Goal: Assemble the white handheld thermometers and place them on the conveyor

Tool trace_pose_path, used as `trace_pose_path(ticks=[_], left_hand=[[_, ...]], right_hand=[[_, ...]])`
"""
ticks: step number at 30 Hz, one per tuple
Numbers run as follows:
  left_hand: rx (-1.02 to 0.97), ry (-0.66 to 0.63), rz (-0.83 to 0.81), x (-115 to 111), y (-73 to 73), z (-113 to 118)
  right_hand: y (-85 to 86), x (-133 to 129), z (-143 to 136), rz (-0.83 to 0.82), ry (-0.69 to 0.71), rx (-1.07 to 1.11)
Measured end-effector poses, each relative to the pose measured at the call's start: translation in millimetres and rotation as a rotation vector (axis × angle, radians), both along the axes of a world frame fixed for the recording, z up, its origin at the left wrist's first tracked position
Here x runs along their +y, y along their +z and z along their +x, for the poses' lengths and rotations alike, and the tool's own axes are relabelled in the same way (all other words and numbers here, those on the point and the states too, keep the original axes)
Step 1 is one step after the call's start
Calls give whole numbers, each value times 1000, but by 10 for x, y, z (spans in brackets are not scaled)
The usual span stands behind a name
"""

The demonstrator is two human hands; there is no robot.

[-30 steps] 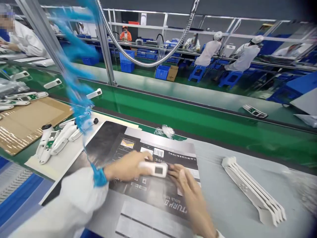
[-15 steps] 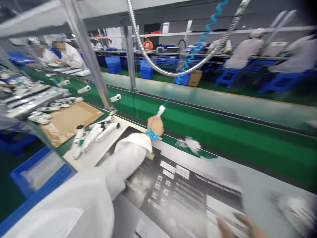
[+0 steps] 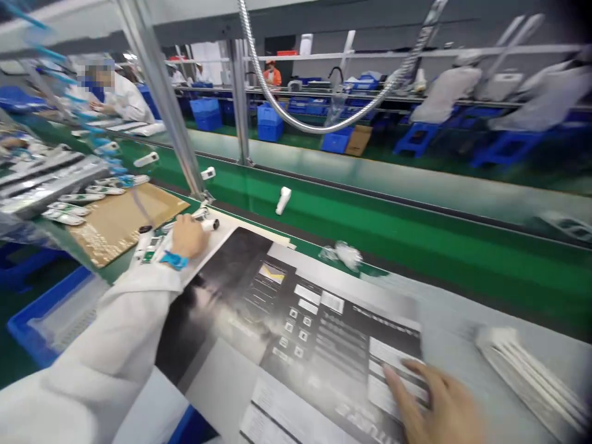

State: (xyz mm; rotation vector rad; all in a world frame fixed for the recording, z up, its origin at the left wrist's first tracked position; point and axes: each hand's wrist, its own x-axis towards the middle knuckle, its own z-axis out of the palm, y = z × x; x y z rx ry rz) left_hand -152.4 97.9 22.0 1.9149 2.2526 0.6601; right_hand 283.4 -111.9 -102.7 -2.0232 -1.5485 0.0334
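The left hand closes over a white handheld device among others on the table's left edge; it looks light, rigid, smooth plastic, best gripped mid-body. The right hand lies flat, open, on the printed sheet.

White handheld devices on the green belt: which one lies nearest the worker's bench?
The white device lying alone mid-belt, just beyond the printed flat carton. The other two lie farther up the belt to the left, past the metal post.
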Motion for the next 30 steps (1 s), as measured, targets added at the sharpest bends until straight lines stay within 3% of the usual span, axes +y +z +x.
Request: trace_pose_path(ticks=[2, 4, 7, 10, 12, 16, 23, 27, 30], left_hand=[[-142, -64, -14, -59, 55, 108], [-401, -207, -134, -190, 99, 334], [-756, -472, -411, -499, 94, 831], [-704, -729, -504, -803, -40, 1367], [-512, -814, -424, -947, -166, 1645], [-249, -870, -309, -1109, -312, 1897], [-203, -857, -351, -1161, -311, 1935], [-261, -572, -407, -981, -476, 1866], [-431, -492, -391, -866, -618, 1747]], right_hand=[[141, -11, -92, 23, -21, -39], [304, -9, -214, 74, -75, -31], [560, 24, -415, -8, -65, 270], [764, 92, -584, -72, 25, 543], [838, 147, -652, 3, 116, 473], [845, 238, -665, 97, 280, 176], [778, 218, -719, 123, 250, -157], [804, 285, -745, 66, 387, 26], [820, 691, -621, -7, 333, 179]])
